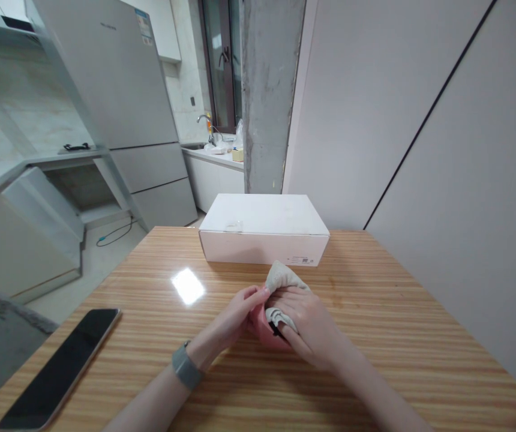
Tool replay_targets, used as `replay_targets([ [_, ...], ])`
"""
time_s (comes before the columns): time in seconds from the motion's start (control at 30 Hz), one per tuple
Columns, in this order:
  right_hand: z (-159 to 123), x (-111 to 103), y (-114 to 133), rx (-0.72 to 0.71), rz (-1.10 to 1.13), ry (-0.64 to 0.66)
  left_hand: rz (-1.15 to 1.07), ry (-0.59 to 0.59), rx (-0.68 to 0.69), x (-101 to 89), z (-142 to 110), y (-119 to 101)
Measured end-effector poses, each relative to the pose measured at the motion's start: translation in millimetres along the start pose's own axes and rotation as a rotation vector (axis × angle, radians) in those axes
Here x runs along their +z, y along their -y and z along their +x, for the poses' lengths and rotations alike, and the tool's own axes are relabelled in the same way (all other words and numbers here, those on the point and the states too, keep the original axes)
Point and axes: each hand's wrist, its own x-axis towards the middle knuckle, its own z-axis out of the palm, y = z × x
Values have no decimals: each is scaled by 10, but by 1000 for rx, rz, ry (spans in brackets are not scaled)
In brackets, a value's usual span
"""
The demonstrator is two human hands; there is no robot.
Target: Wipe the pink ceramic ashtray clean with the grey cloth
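A pink rounded object [267, 337], perhaps a cup or small pot, sits low over the table between my hands. Its far side is covered, so its kind stays unclear. My left hand [243, 309] is closed around its left side, thumb near the top. Fingers of my right hand [305, 318] press a light grey cloth [285, 276] into its opening, with one fold bunched under the fingers and another part sticking up beyond them. A small black part [275, 329] shows beside the cloth at the opening. A grey band is on my left wrist.
A white box [264, 240] stands beyond my hands on the striped wooden table [366, 288]. A dark phone [62, 369] lies at the left edge. Behind are a fridge [109, 78], a sink counter and a concrete pillar; a white wall panel runs along the right.
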Motion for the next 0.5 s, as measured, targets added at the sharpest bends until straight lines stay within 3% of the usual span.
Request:
replay_targets([
  [0.27, -23, 55, -60, 78, -80, -106, -85, -79, 83, 136, 6, 108],
  [0.37, -29, 46, -76, 94, -116, -165, -179, -32, 80, 160, -4, 90],
  [0.5, -23, 7, -48, 21, -53, -125, -256, 114, 29, 91, 17, 37],
])
